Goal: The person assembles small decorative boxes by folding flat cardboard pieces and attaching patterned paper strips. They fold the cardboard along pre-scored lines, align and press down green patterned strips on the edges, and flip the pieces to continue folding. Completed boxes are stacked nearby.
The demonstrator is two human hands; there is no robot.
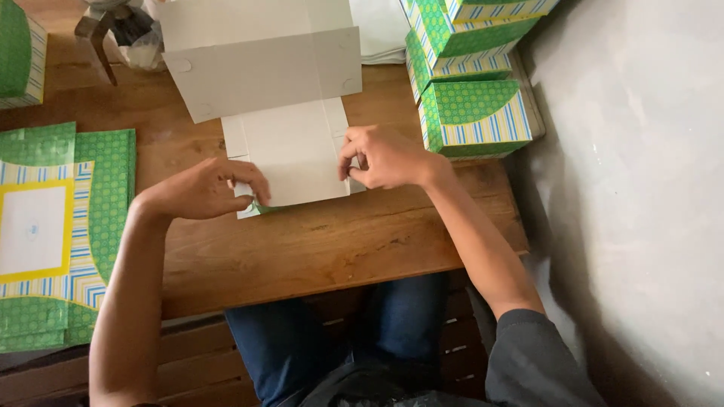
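Note:
A flat cardboard box blank (290,143) lies plain grey side up on the wooden table (324,241), with its far panel folded up. My left hand (207,188) pinches the blank's near left corner flap, where a bit of green print shows. My right hand (385,157) pinches the near right edge flap. Both hands grip the same sheet.
A stack of unfolded green, yellow and striped box blanks (60,234) lies at the left. Several finished green boxes (471,117) are stacked at the back right, another (19,53) at the far left. A grey wall (641,188) runs along the right.

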